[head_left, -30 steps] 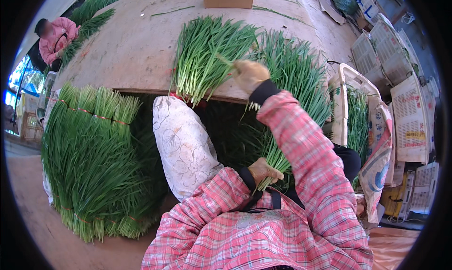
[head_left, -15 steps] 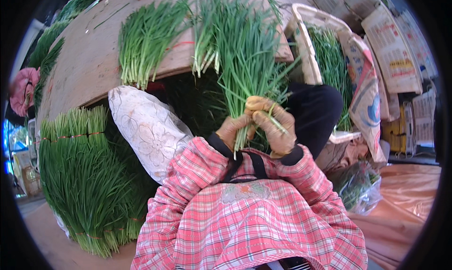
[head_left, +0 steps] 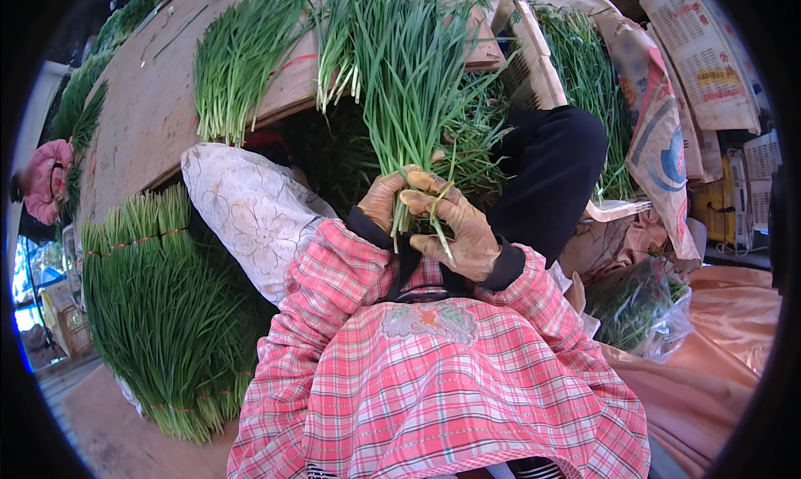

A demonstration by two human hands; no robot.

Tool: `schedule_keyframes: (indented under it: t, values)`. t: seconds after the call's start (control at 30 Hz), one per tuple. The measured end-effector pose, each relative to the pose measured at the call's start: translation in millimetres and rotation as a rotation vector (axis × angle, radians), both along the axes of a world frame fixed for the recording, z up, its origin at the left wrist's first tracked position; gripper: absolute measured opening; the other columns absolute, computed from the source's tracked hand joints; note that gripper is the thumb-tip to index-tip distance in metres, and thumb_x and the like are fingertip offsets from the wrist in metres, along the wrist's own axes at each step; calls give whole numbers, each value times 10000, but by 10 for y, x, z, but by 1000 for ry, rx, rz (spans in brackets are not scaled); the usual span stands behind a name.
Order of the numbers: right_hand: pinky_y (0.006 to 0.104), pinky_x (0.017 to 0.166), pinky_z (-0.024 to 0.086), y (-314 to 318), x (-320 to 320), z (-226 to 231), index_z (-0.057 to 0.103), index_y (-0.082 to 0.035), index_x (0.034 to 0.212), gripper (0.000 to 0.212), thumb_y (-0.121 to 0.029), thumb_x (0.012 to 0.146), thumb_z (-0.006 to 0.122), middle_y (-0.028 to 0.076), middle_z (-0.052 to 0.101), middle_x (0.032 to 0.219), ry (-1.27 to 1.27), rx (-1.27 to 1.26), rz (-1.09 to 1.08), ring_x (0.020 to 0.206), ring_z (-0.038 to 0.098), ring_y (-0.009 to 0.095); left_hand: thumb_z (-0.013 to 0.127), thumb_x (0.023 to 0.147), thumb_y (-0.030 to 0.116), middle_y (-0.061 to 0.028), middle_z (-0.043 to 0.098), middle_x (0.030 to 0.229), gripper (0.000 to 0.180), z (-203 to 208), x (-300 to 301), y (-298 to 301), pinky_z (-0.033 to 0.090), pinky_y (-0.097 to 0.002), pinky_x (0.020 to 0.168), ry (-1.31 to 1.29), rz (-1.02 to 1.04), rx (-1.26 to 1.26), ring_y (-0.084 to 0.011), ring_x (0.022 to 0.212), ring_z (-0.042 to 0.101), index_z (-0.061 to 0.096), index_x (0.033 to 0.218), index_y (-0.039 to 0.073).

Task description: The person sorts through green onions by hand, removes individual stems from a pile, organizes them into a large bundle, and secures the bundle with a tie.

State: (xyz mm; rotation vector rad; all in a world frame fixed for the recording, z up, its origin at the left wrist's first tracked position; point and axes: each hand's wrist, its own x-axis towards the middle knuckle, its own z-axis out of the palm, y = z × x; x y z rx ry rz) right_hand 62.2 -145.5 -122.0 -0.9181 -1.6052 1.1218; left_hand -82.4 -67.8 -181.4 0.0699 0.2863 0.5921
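Observation:
In front of my lap, my gloved left hand [head_left: 382,199] is closed around the pale stem ends of a bunch of garlic chives [head_left: 409,87]. The long green leaves fan away from me toward the board. Right beside it, my gloved right hand [head_left: 465,239] has curled fingers, with a loose chive stalk [head_left: 442,229] caught between them, its white end pointing down toward me. Both hands' fingertips are close together at the stems. Two smaller heaps of chives [head_left: 250,62] lie on the board's near edge, stems toward me, next to a red tie [head_left: 292,64].
Banded chive bundles [head_left: 167,304] are stacked at my left. The wooden board [head_left: 125,120] stretches ahead; a white crate [head_left: 534,53] with chives and a printed sack [head_left: 659,145] stand right. A clear plastic bag [head_left: 647,320] holds greens. Another person in pink [head_left: 46,178] is far left.
My right hand has turned and loosened from its fist, and the stalk in it now points more steeply down. The left hand still grips the bunch. The whole view has shifted slightly.

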Motion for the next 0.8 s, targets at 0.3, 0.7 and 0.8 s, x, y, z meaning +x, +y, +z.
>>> schedule_keyframes:
  t: [0.3,0.7,0.8]
  values:
    - [356,980,370,-110,414,281,507,-86,1229,509,22,744,618,114,472,1271,-223,-80,156,1204,436,261,567,848,178,-27,611,724,475,124,-4,87,496,-253,504,258,-44,86,-129,530,574,435,1284,42]
    - [243,678,479,-125,99,159,640,-34,925,222,93,743,636,59,602,848,-12,-213,-213,785,585,138,620,814,160,-33,578,661,315,225,146,49,399,-215,423,451,111,57,-102,462,498,585,1079,-6]
    - [255,636,472,-91,128,129,623,-30,911,210,95,743,634,68,589,814,-321,-31,-159,723,576,141,649,790,156,-38,582,655,290,206,116,60,370,-221,398,448,96,56,-108,442,487,620,1027,-8]
